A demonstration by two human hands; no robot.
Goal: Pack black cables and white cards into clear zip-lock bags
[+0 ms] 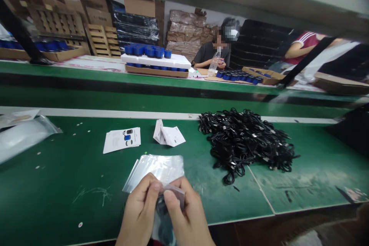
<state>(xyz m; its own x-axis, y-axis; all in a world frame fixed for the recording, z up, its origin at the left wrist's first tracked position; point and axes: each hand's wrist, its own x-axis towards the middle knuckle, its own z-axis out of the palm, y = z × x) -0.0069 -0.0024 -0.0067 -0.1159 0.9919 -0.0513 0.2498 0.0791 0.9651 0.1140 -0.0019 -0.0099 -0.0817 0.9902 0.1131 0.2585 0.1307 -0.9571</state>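
Note:
My left hand [138, 211] and my right hand [184, 215] pinch the top edge of a clear plastic bag [164, 225] at the near edge of the green workbench [72, 184]. Something dark sits inside the bag, partly hidden by my fingers. Just beyond my hands lies a stack of flat clear bags [154, 171]. Farther right is a large tangled pile of black cables [245, 142]. A printed white leaflet [122, 140] and folded white cards [168, 134] lie beyond the bags.
A bunched plastic sheet [23, 138] lies at the bench's left. Across a raised divider [144, 96], a person [210, 54] sits behind a white foam tray [155, 59] of blue-capped items. Cardboard boxes [138, 5] and wooden pallets [99, 40] stand behind.

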